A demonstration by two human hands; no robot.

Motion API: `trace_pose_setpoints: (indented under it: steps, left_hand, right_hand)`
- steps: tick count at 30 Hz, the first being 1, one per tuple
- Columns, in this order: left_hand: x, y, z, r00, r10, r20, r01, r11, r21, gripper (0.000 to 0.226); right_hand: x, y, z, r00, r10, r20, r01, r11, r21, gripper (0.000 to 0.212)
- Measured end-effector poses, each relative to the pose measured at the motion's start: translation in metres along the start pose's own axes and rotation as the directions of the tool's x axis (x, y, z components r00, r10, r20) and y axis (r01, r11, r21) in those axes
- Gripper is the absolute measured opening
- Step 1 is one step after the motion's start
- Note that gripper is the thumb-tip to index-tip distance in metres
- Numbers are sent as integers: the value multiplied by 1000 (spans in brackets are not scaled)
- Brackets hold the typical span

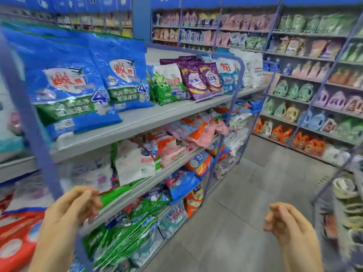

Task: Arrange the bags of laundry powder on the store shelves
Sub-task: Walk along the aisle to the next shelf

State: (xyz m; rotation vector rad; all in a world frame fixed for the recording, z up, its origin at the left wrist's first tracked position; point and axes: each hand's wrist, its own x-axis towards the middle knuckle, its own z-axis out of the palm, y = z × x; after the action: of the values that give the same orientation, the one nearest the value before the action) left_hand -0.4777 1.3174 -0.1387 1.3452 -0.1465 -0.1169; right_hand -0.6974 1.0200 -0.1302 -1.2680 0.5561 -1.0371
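While the left hand (72, 209) and right hand (284, 225) are being held empty, loosely curled, slumped green bags (121, 238) just past the left hand are being left prone to sliding out if knocked.

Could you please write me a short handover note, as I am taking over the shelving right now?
Left grip: empty, fingers loosely curled, held low.
Right grip: empty, fingers loosely curled, held low.
Top shelf: blue bags, green bag and purple bags stand in a row, fronts facing out; this tier looks done.
Below it: orange and pink bags and green foil bags lie in jumbled heaps; these seem left to straighten.
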Motion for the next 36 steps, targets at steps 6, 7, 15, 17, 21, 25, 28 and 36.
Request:
trace_pose_setpoints:
  steps: [6,7,15,17,21,25,28,36]
  left_hand:
    - [73,-10,57,983,181,16,-181,980,86,36]
    - [84,-13,61,984,180,6,-180,978,107,36]
    - [121,-43,105,927,190,-322,-140,975,170,30]
    - [122,-52,122,883,184,-433,-129,980,154,26]
    - [115,-61,148,803,198,-562,-128,978,162,23]
    - [100,-64,158,715,207,-668,-102,976,193,41]
    - [89,-65,166,678,216,-702,-80,972,222,48]
    - [72,-72,172,669,204,-715,-64,974,217,19]
  right_hand:
    - [108,26,14,1000,9,9,-9,1000,-5,50]
    - [127,36,18,1000,16,15,-15,1000,-17,48]
    - [285,106,82,932,157,326,-142,987,-68,33]
    - [321,121,104,878,182,443,-142,982,-121,27]
    - [360,158,153,708,172,685,-62,981,-182,25]
    - [360,198,212,435,73,898,281,936,-212,21]
    - [340,226,258,171,-123,978,705,708,-35,16]
    - [325,270,316,-260,-75,963,940,209,271,77]
